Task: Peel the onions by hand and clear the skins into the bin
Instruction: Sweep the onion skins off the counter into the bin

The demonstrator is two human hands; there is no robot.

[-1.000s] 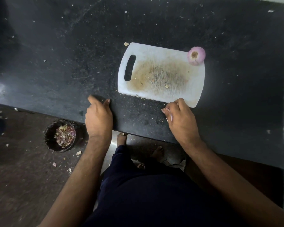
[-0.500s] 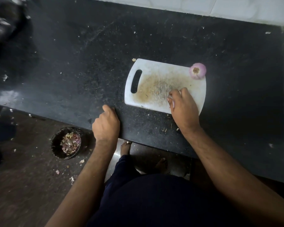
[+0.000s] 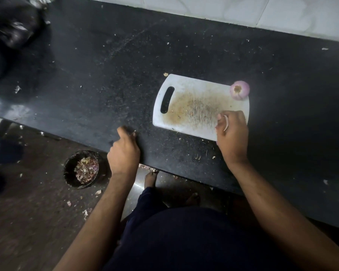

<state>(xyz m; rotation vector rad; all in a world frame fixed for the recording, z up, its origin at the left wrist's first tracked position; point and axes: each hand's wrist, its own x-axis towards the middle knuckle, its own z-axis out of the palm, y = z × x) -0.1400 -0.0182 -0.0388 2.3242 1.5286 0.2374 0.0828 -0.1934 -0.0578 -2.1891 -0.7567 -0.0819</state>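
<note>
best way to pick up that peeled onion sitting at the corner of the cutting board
Grip the onion around its round sides, coming from above, probably with the right hand, which is nearest. Its cut end faces up and it sits at the far right corner of the cutting board, so fingertips around the widest part should stop it rolling off.

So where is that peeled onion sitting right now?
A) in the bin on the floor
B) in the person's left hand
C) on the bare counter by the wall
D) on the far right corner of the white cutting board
D: the onion rests on the cutting board's far right corner, untouched by either hand.
</note>
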